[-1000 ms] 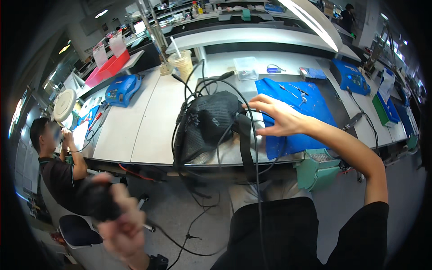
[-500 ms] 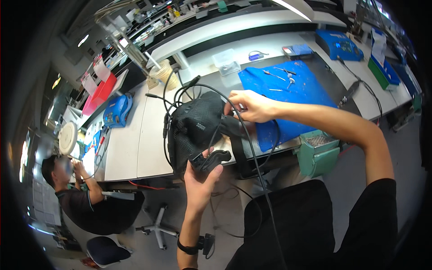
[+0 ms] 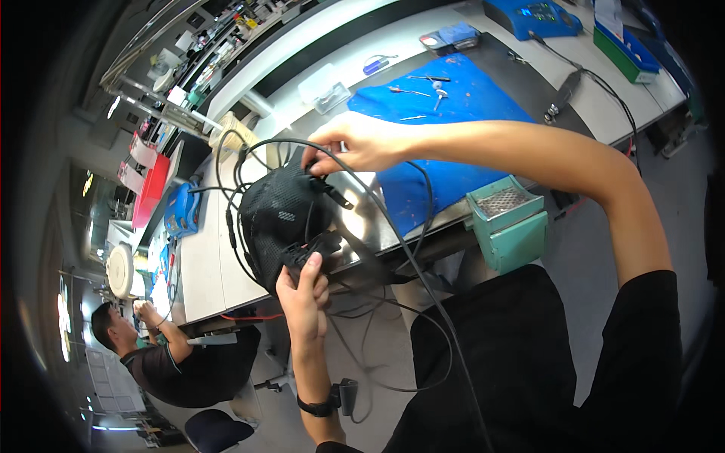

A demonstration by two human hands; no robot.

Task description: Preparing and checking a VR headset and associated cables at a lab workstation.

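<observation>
A rounded black mesh item, shaped like a cap and fitted with straps, is held at the front edge of the workbench. Black cables loop around its left and top. Low on its near side, my left hand is closed with thumb and fingers on a black strap piece. My right hand pinches the item's upper right edge, where a short black strap end sticks out. What lies under the right fingertips is partly hidden. One long cable runs down across my lap.
A blue mat with several small metal tools lies right of the item. A green metal box hangs at the bench edge. Blue device and green bin stand far right. Another person sits at left.
Both hands and the mesh item have shifted left in the picture, as has the whole bench. My right hand now grips closer to the mesh edge; my left fingers have curled in more.
</observation>
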